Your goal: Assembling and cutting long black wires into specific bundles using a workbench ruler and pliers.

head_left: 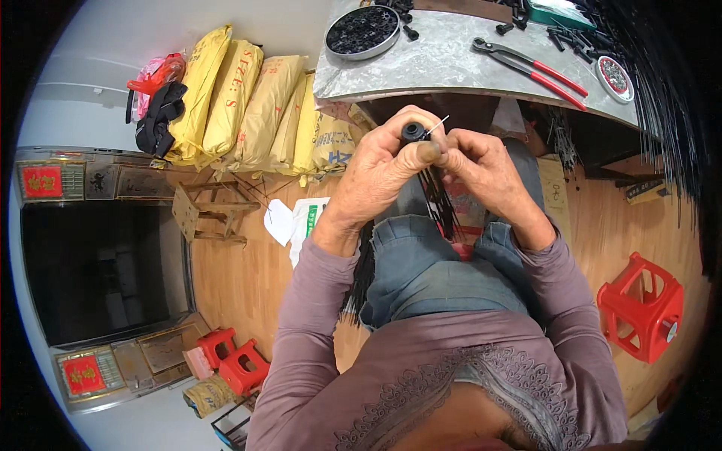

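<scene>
My left hand (387, 169) is closed around a round black hub (414, 131) with a hole in its top. Thin black rods (438, 203) hang in a bundle below it, over my lap. A thin, pale wire (438, 125) sticks up beside the hub, between my two hands. My right hand (481, 167) pinches close against the hub, its thumb and forefinger meeting my left thumb. What sits between those right fingertips is hidden.
Ahead stands a grey table (444, 60) bearing a dish of black parts (363, 32), red-handled pincers (530, 71) and a small dish of metal bits (615, 79). Black rods (662, 98) hang at its right. Yellow sacks (252, 105) stand left; a red stool (643, 304) stands right.
</scene>
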Demonstrator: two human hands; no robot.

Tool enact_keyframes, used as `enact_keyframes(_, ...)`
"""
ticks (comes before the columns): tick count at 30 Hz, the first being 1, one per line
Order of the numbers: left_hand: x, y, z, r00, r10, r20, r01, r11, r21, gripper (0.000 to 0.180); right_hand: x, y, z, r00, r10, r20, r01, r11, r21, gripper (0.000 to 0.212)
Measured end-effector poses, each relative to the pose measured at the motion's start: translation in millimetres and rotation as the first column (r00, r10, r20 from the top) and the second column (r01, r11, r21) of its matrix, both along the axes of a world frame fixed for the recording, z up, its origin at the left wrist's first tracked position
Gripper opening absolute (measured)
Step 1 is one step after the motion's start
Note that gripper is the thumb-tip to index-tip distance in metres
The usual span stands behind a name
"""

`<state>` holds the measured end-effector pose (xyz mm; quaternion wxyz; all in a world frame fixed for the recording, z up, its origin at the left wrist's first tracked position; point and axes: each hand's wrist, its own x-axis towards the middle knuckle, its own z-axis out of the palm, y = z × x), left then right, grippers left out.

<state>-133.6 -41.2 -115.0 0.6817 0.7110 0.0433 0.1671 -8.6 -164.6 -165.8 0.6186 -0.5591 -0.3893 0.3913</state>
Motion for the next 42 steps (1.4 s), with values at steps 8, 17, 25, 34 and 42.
enact_keyframes(8,1.2,-7.9,-11.4,0.993,0.008,0.120,0.012,0.987,-0.161,0.042,-1.5,-1.2,-0.8,1.000,0.028,0.005,-0.028,0.998,-0.060,0.030)
enact_keyframes(17,0.3,-8.5,-14.3,0.993,0.058,0.101,-0.043,0.989,-0.142,0.054,-8.1,1.0,-2.9,0.980,-0.023,-0.198,0.026,1.000,0.012,0.023)
enact_keyframes(25,2.5,-11.8,-15.7,0.987,0.089,0.136,-0.072,0.990,-0.124,0.057,-17.3,1.3,-6.4,0.993,-0.094,-0.065,0.103,0.982,0.156,0.020)
enact_keyframes(34,0.7,-15.7,-14.9,0.987,0.052,0.150,-0.032,0.990,-0.134,0.056,-27.5,-0.6,-1.5,0.874,-0.382,0.301,0.265,0.893,0.363,0.016)
enact_keyframes(42,2.7,-19.1,-20.3,0.978,0.147,0.151,-0.124,0.981,-0.147,0.049,-23.7,-3.8,-0.1,0.944,-0.254,0.212,0.205,0.952,0.228,0.020)
